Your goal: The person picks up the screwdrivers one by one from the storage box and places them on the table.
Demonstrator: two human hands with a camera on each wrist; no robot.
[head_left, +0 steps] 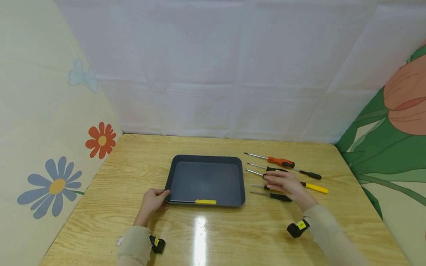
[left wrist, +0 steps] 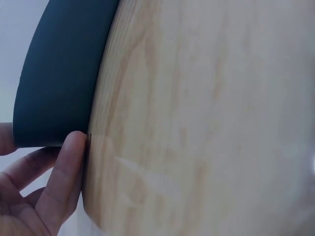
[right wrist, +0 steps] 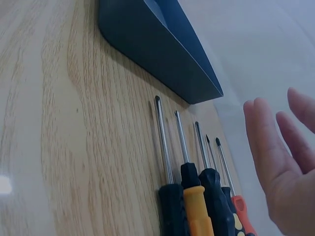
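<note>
My left hand (head_left: 152,204) grips the near left corner of a dark grey tray (head_left: 208,159), the thumb over its rim. The left wrist view shows fingertips beneath the tray's corner (left wrist: 59,98). Inside the tray, along its near wall, lies a screwdriver with a yellow handle (head_left: 205,202). Over a row of screwdrivers at the tray's right is my right hand (head_left: 287,186), fingers extended and holding nothing. Under and around it lie a black-handled screwdriver (head_left: 281,197), a yellow-handled one (head_left: 317,188) and an orange one (head_left: 281,162); the hand partly hides others.
A thin black-handled screwdriver (head_left: 311,174) lies at the far right of the row. The wood-grain table (head_left: 233,236) meets a white cloth backdrop (head_left: 213,74) behind. Flower-printed panels stand at both sides. A small white scrap (head_left: 119,241) is beside the left sleeve.
</note>
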